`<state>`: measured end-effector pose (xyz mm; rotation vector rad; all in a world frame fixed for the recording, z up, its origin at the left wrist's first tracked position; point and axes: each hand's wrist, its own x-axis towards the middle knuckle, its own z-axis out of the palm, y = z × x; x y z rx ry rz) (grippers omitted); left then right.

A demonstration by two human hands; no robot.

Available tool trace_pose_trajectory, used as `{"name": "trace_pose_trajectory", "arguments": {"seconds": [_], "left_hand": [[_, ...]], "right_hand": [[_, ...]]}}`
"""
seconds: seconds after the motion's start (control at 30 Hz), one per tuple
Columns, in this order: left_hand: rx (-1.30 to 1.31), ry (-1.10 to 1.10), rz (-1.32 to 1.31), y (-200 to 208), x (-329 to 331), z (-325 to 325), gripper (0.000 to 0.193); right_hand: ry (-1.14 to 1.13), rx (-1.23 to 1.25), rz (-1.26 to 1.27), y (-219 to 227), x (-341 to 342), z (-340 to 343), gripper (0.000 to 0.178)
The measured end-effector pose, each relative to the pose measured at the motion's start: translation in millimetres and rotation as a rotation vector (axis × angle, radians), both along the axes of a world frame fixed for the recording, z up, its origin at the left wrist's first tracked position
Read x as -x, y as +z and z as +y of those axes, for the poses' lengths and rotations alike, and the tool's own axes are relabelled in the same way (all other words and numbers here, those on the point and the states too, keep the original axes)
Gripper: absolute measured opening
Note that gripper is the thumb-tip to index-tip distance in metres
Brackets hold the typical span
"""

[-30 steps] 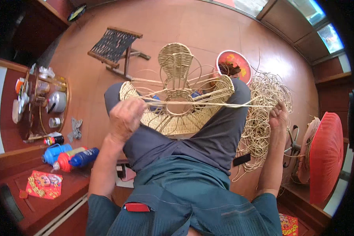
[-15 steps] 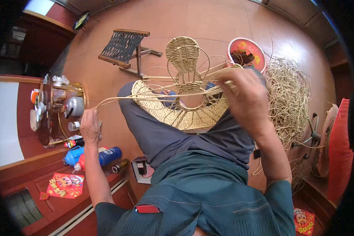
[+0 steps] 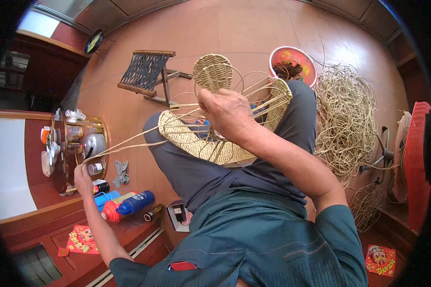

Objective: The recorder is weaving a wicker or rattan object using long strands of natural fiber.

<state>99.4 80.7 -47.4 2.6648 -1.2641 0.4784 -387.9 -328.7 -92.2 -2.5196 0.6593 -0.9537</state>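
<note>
A woven straw piece lies across my knees. It has a curved crescent band, a rounded upper panel and loops of cord between them. Out to the left, my left hand is closed on the ends of straw cords, which stretch taut back to the piece. My right hand is over the middle of the weaving, just below the rounded panel, with its fingers curled closed. What those fingers grip is hidden beneath the hand, as is the ring-shaped centre.
A big tangled heap of straw cord lies on the floor at right, beside a red basin with brown scraps. A folding stool stands ahead at left. Bottles and a round shelf stand are on the left.
My right hand has moved left and down from the right side of the piece to its middle. My left hand has drawn the cords farther left and nearer to me.
</note>
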Motion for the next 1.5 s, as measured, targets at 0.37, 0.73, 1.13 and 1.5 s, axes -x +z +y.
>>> {"name": "trace_pose_trajectory", "arguments": {"seconds": [0.37, 0.73, 1.13, 1.5], "left_hand": [[0.105, 0.082, 0.297, -29.9, 119.3, -101.2, 0.034], [0.397, -0.291, 0.592, -18.5, 327.4, -231.8, 0.017], [0.471, -0.362, 0.518, -25.5, 351.3, -246.7, 0.014], [0.431, -0.424, 0.565, -21.6, 374.4, -275.0, 0.011]], "right_hand": [[-0.162, 0.049, 0.019, 3.5, -22.0, 14.7, 0.091], [-0.125, -0.108, 0.092, 11.7, -19.7, 17.7, 0.085], [-0.164, -0.074, 0.007, 1.7, -16.3, 13.8, 0.066], [-0.119, -0.187, -0.326, -7.2, -10.6, 14.4, 0.063]]}}
